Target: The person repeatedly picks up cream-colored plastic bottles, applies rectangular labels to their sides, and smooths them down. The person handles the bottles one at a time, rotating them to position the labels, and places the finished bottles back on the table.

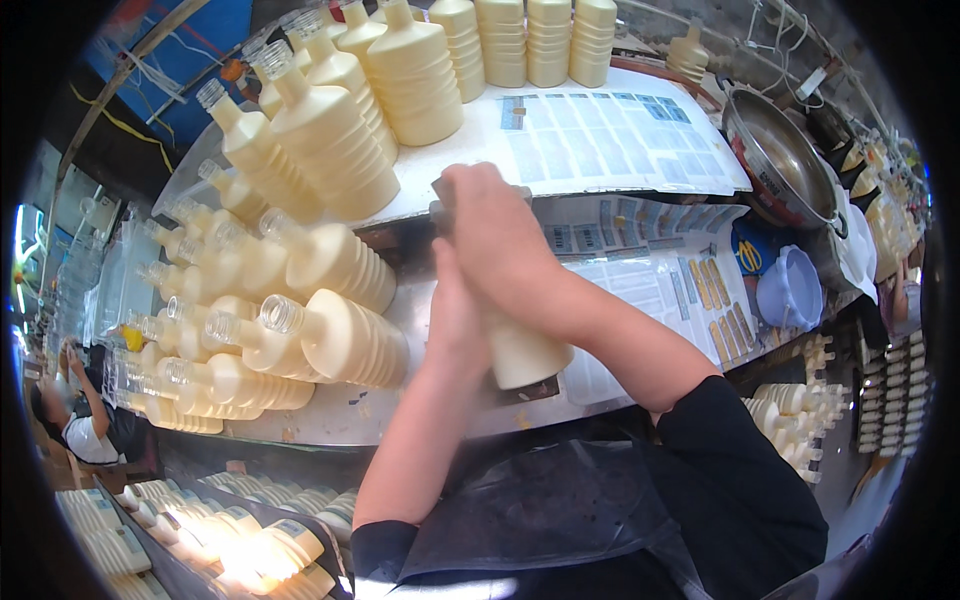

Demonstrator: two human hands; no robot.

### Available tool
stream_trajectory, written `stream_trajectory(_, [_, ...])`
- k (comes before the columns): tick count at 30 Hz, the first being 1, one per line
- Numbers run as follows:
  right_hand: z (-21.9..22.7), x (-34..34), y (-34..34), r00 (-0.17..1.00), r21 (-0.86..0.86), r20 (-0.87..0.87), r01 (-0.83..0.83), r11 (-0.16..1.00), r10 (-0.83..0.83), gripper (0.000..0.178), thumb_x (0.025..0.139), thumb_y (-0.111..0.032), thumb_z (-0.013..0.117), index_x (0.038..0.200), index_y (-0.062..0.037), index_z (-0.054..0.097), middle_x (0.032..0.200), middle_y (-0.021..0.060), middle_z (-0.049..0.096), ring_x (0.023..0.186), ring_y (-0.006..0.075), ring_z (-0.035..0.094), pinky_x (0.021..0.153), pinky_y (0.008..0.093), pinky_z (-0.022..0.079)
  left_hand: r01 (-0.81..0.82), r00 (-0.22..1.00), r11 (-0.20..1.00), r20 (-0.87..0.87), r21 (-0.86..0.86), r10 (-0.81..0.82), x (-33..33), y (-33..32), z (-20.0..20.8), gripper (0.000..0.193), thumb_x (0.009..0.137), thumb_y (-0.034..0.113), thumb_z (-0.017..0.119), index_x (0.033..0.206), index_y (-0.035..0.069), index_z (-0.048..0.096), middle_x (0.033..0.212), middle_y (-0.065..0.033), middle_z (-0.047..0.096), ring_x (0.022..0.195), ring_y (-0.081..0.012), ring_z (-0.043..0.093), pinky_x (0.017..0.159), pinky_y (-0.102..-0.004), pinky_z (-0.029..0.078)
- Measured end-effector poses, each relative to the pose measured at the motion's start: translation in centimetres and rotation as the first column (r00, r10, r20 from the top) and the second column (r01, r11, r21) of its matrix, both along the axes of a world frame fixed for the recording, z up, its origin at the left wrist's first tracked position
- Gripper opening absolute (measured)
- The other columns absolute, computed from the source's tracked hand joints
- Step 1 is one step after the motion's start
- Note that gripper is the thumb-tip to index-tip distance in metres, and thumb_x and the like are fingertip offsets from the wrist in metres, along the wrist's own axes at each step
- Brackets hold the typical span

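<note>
Bottle (522, 350), cream-coloured, is mid-dial, base toward 6 o'clock. The right hand (492, 218) grasps it from above; the left hand (457, 315) meets its 9 o'clock side, fingers hidden, grip impossible to tell. Probably it's being smoothed; next calls for even pressure.

The cream bottle (525, 352) — base end nearest, upper part covered (lean unclear) — is held over the bench (335, 428).
</note>
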State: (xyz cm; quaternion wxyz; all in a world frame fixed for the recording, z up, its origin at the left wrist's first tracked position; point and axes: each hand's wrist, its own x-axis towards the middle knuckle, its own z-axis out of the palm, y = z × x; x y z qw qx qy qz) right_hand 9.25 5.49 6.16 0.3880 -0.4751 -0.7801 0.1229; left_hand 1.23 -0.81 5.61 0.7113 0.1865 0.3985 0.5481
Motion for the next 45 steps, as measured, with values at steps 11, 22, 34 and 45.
stream_trajectory(11, [-1.5, 4.5, 0.3, 0.991, -0.065, -0.122, 0.046, 0.997, -0.054, 0.037, 0.099, -0.003, 0.053, 0.135, -0.0006, 0.046, 0.127, 0.0213, 0.053, 0.118, 0.0395, 0.057, 0.103, 0.0439, 0.046, 0.098, 0.994, 0.995, -0.051, 0.013, -0.098, -2.1, 1.8, -4.8, 0.068, 0.109, 0.060, 0.032, 0.133, 0.001, 0.058, 0.123, -0.0105, 0.068, 0.110, -0.0216, 0.067, 0.098, -0.0405, 0.055])
stream_trajectory(22, [-7.4, 7.5, 1.5, 0.914, -0.009, -0.397, 0.089, 0.996, -0.086, 0.039, 0.097, -0.006, 0.053, 0.135, 0.0021, 0.046, 0.132, 0.0239, 0.053, 0.124, 0.0419, 0.054, 0.106, 0.0454, 0.044, 0.077, 0.950, 0.996, -0.305, 0.047, -0.059, -2.1, 2.2, -5.6, 0.055, 0.113, 0.045, 0.036, 0.135, -0.001, 0.056, 0.124, -0.0140, 0.068, 0.110, -0.0224, 0.068, 0.096, -0.0399, 0.056])
stream_trajectory(34, [-3.9, 5.5, 1.2, 0.845, -0.156, -0.521, 0.040, 0.987, -0.117, 0.039, 0.096, -0.007, 0.051, 0.134, 0.0018, 0.051, 0.131, 0.0252, 0.057, 0.124, 0.0374, 0.056, 0.107, 0.0419, 0.044, 0.102, 0.991, 0.995, -0.085, -0.019, -0.103, -2.7, 1.4, -5.3, 0.071, 0.110, 0.060, 0.026, 0.142, 0.002, 0.051, 0.135, -0.0156, 0.063, 0.122, -0.0301, 0.063, 0.106, -0.0474, 0.051])
stream_trajectory(45, [-0.7, -2.8, -0.8, 0.976, 0.163, 0.188, 0.081, 0.983, -0.111, 0.024, 0.089, -0.006, 0.057, 0.112, 0.0018, 0.053, 0.103, 0.0193, 0.057, 0.095, 0.0342, 0.064, 0.078, 0.0429, 0.055, 0.004, 1.000, 0.980, -0.021, 0.199, 0.000, -0.5, 0.6, -2.0, 0.064, 0.108, 0.059, 0.038, 0.153, 0.013, 0.040, 0.145, -0.0058, 0.054, 0.130, -0.0233, 0.055, 0.109, -0.0402, 0.046])
